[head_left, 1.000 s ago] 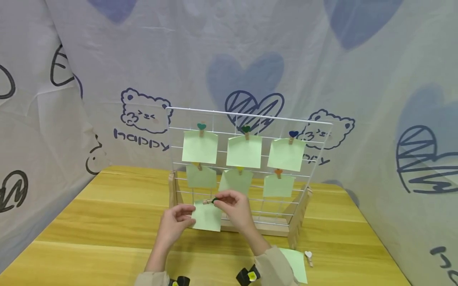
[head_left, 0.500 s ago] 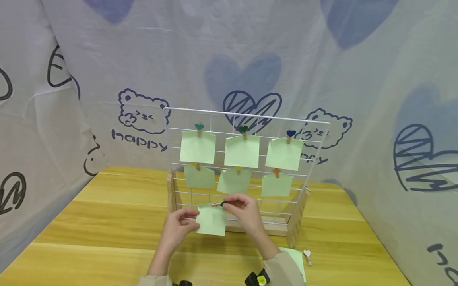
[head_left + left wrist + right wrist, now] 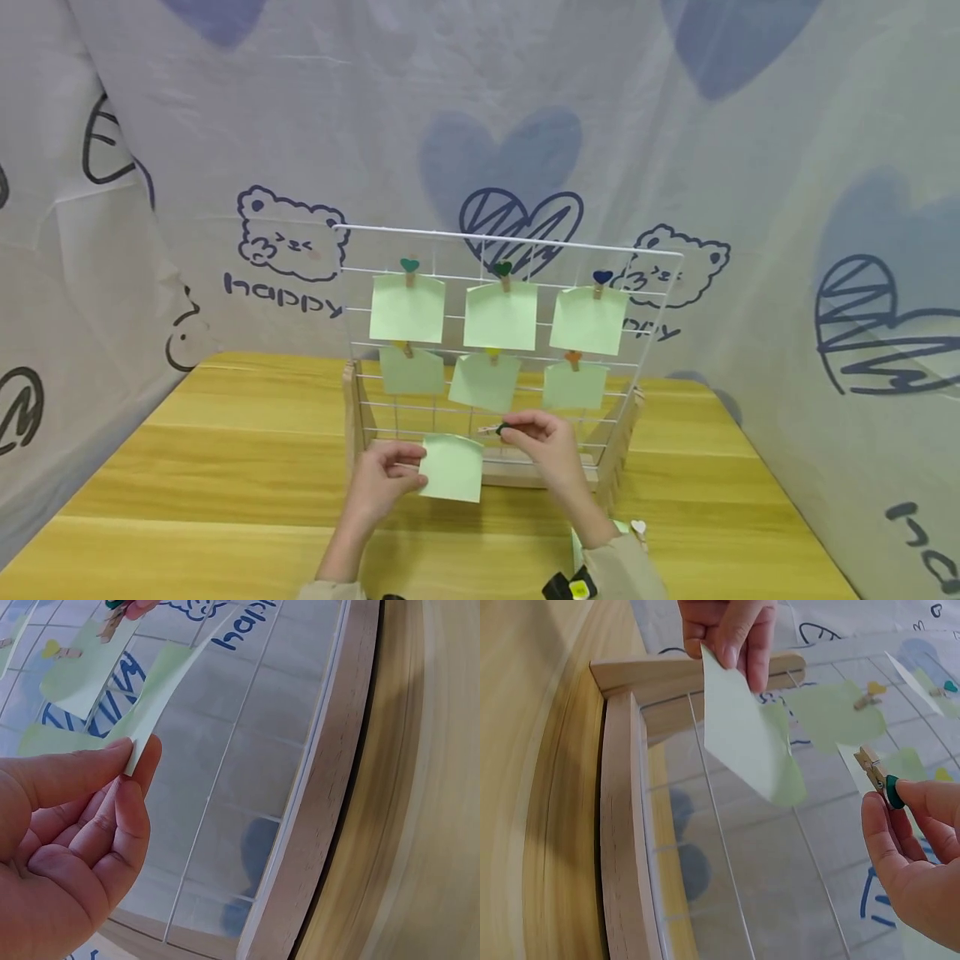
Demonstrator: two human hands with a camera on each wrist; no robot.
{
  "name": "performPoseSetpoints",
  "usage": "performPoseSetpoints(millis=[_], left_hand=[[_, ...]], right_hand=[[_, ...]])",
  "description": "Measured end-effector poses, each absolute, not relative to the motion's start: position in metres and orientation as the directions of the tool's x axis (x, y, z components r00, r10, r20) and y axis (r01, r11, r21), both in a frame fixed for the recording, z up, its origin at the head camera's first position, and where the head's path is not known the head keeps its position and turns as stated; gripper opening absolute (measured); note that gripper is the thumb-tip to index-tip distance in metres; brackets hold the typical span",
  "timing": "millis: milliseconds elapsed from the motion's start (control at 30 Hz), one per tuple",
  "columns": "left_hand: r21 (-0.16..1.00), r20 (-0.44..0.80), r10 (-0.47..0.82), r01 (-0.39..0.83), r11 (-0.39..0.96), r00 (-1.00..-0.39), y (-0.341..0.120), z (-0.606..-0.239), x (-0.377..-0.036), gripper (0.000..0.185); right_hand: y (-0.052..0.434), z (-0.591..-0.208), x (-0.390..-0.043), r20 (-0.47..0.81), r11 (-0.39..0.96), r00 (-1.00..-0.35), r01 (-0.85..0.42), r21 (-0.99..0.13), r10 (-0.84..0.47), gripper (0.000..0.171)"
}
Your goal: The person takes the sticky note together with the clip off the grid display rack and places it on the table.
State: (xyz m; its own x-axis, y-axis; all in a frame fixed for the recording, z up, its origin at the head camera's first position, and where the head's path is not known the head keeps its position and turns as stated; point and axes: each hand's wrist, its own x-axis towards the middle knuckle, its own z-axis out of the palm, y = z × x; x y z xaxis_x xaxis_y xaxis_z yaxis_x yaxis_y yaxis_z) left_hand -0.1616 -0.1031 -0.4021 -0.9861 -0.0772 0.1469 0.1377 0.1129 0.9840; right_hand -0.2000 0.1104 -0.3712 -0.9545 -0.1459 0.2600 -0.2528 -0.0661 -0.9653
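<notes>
My left hand (image 3: pixel 385 481) pinches a pale green paper note (image 3: pixel 453 468) by its left edge, in front of the lower part of a white wire grid (image 3: pixel 510 242). In the left wrist view, thumb and fingers grip the edge of that note (image 3: pixel 161 697). To the right of it, my right hand (image 3: pixel 551 450) pinches a small wooden clothespin (image 3: pixel 489 430) with a dark green heart. The right wrist view shows the clothespin (image 3: pixel 874 771) held between thumb and fingers, its tip apart from the note (image 3: pixel 739 735).
Two rows of green notes hang on the grid from heart clothespins, such as the blue-heart one (image 3: pixel 602 280). A wooden base (image 3: pixel 517 474) supports the grid. Beside my right sleeve lie another note (image 3: pixel 577 546) and a white-heart clothespin (image 3: pixel 638 528) on the wooden table (image 3: pixel 187 500).
Both hands have moved rightward and slightly down, carrying the note and the clothespin. The clothespin, which overlapped the note's top edge before, is now to the right of it.
</notes>
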Motion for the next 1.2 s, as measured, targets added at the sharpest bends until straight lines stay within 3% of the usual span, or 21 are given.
performPoseSetpoints(millis=[600,1200], left_hand=[[0.980,0.158,0.034,0.161,0.118,-0.987,-0.085,-0.408,-0.164,0.027],[0.975,0.169,0.111,0.183,0.129,-0.979,-0.062,-0.420,-0.166,0.025]], right_hand=[[0.146,-0.382,-0.197,0.339,-0.011,-0.934,-0.340,-0.940,-0.117,0.017],[0.176,-0.397,-0.195,0.244,0.208,-0.968,-0.251,-0.945,-0.059,0.012]])
